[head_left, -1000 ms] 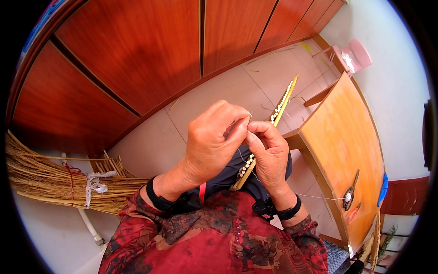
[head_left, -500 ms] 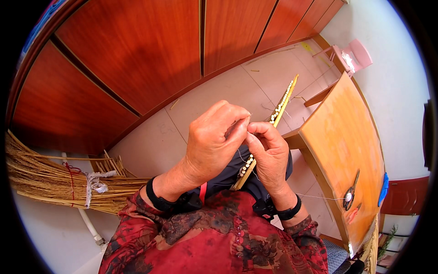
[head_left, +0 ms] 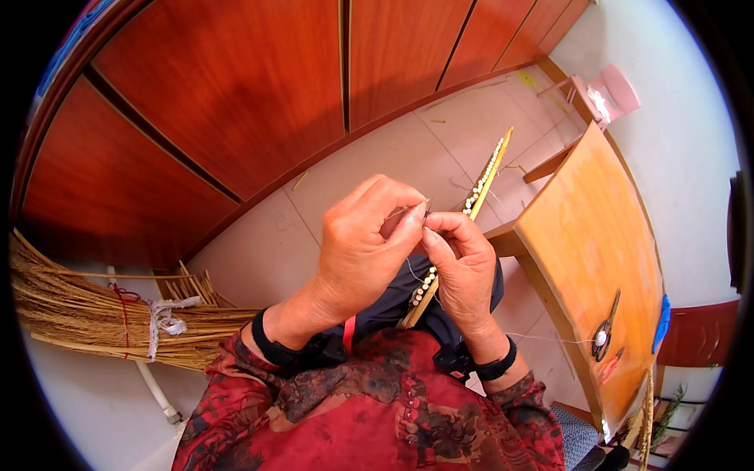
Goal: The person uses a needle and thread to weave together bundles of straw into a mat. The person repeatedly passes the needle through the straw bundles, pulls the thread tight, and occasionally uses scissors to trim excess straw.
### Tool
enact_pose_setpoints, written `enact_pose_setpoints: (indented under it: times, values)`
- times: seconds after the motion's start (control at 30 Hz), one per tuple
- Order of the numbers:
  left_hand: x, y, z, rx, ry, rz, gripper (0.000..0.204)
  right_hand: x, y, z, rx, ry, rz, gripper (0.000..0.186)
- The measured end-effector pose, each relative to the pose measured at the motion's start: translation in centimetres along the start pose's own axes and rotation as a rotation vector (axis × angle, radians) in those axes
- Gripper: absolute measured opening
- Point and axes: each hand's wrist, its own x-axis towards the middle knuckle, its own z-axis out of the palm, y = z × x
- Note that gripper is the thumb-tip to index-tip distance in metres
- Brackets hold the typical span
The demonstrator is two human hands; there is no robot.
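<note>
- Take the clock from where the two hands nearly meet, over the lap.
- Pinch in the left hand (head_left: 365, 235): thumb and index pressed together on a thin dark sliver (head_left: 427, 207), needle-like, too fine to name for certain.
- Grip of the right hand (head_left: 463, 263): thumb and index drawn close just beside the left fingertips, other fingers curled. Cannot tell what lies between.
- Note a small change only: left fingertips a touch lower than half a second ago, sliver plainer to see. Reads as fine fingertip adjustment, with no pull or large reach in it.
- At 6 o'clock and on toward 1 o'clock: stalk strip (head_left: 487, 180), a yellow stem edged with pale round cut ends, slanting over the lap and passing behind the right hand. Looks untouched by the fingertips, so set aside from the handwork at this instant.
- Toward 4 o'clock: white thread (head_left: 550, 339) running from near the right wrist to a small spool (head_left: 601, 338) on the bench (head_left: 581, 212), beside black scissors (head_left: 613, 310).
- Between 8 and 9 o'clock: straw bundle (head_left: 86, 314), bound with a white tie (head_left: 165, 315).
- At 2 o'clock, well apart: pink chair (head_left: 616, 90).
</note>
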Motion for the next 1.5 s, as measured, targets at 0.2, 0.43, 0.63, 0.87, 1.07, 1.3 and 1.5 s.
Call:
enact_pose_setpoints:
  times: [0.2, 0.43, 0.63, 0.87, 1.07, 1.3, 1.5]
  values:
    - [0.11, 0.08, 0.24, 0.057, -0.015, 0.024, 0.008, 0.06, 0.12, -0.15, 0.035, 0.045, 0.037, 0.012]
    - [0.27, 0.06, 0.23, 0.097, -0.002, 0.073, 0.008, 0.03, 0.23, -0.38, 0.021, 0.0, 0.023, 0.016]
    - [0.22, 0.13, 0.28, 0.07, -0.001, 0.048, 0.008, -0.04, 0.14, -0.13, 0.021, 0.038, 0.048, 0.013]
    - [0.2, 0.13, 0.23, 0.077, -0.011, 0.037, 0.007, -0.09, 0.23, -0.28, -0.013, 0.039, 0.029, 0.013]
    - [0.17, 0.19, 0.19, 0.043, -0.029, -0.003, 0.006, -0.09, 0.06, -0.23, -0.038, 0.016, 0.004, 0.013]
    - [0.03, -0.23, 0.29, -0.063, -0.053, -0.058, 0.005, -0.15, -0.12, -0.36, -0.087, 0.013, 0.002, 0.013]
    - [-0.1, -0.41, 0.41, -0.141, -0.056, -0.086, 0.004, -0.04, -0.13, -0.16, -0.111, 0.016, -0.007, 0.011]
